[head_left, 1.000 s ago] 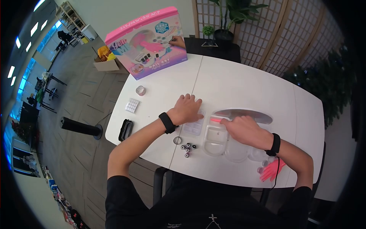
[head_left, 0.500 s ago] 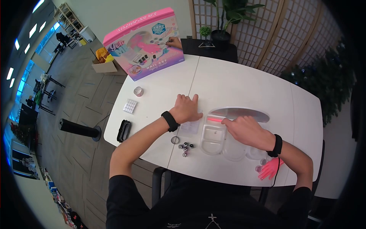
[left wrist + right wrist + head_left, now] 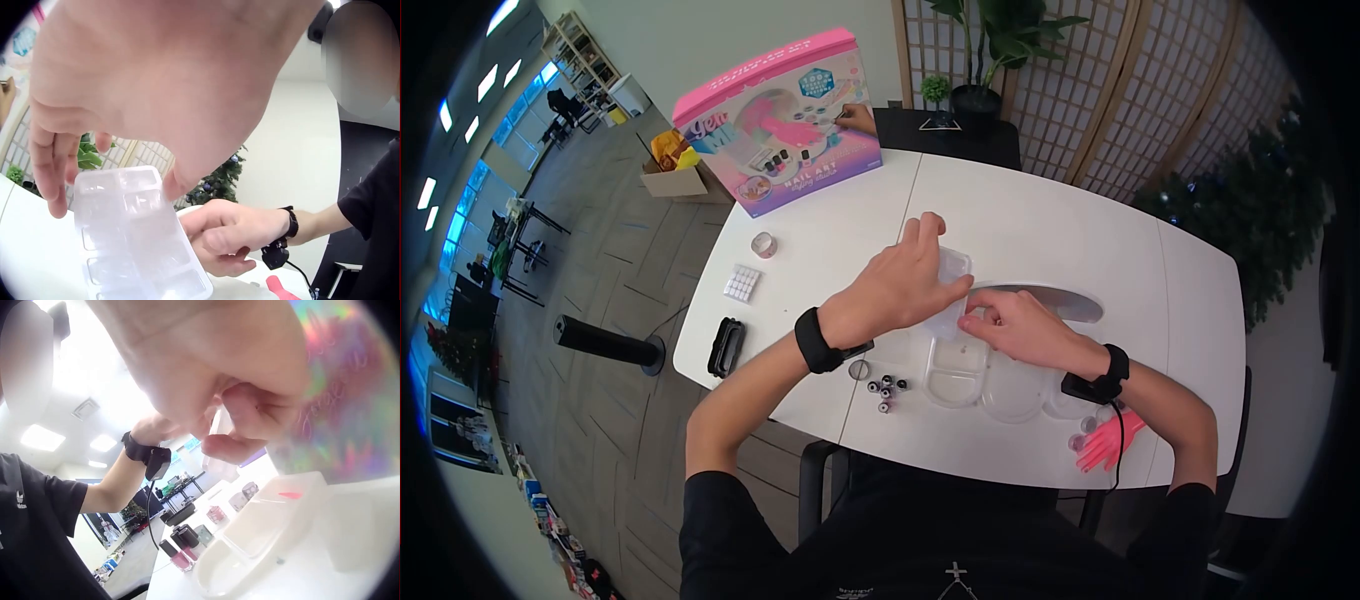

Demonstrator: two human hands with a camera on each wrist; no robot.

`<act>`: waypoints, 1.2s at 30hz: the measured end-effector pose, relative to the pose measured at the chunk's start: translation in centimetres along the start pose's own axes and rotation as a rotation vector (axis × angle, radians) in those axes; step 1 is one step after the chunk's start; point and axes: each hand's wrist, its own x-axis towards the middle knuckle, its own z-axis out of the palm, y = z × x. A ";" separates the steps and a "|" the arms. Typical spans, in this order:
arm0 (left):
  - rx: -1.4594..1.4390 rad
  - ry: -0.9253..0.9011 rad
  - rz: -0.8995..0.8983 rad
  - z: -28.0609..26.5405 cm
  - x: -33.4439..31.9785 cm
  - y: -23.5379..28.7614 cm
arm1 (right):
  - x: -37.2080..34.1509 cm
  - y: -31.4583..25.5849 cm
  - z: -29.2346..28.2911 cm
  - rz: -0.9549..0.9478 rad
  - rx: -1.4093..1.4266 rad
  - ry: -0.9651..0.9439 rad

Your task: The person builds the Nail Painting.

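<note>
My left hand (image 3: pixel 895 285) grips a clear plastic compartment box (image 3: pixel 134 231) between thumb and fingers, raised over the table and tilted. In the left wrist view its rows of shallow cells face the camera. My right hand (image 3: pixel 1030 330) has curled fingers at the box's right edge, and the right wrist view shows the edge between thumb and fingers. Below both hands lies a white divided tray (image 3: pixel 955 388), its top end hidden from the head view. A pink piece (image 3: pixel 290 495) shows in the tray. Behind the right hand stands an oval mirror (image 3: pixel 1065 300).
Several nail polish bottles (image 3: pixel 887 385) and a small ring-like jar (image 3: pixel 859 370) sit left of the tray. A pink hand form (image 3: pixel 1112 440) lies at the right. A nail art box (image 3: pixel 785 125), a round container (image 3: pixel 764 245), a white pack (image 3: pixel 742 283) and a black case (image 3: pixel 726 347) are farther left.
My left hand has lifted the compartment box off the table and brought it right, over the tray. My right hand has left the pink piece and taken the box's edge.
</note>
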 end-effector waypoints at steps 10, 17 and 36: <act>-0.150 0.028 0.107 0.8 -1.0 0.1 | -0.4 0.8 0.2 0.049 0.171 0.022; -0.298 -0.134 0.103 1.5 -1.0 -2.7 | -1.5 2.0 0.6 0.051 0.142 0.076; -0.268 -0.106 0.124 4.0 -0.9 -4.6 | -1.0 3.4 0.7 0.060 0.039 0.047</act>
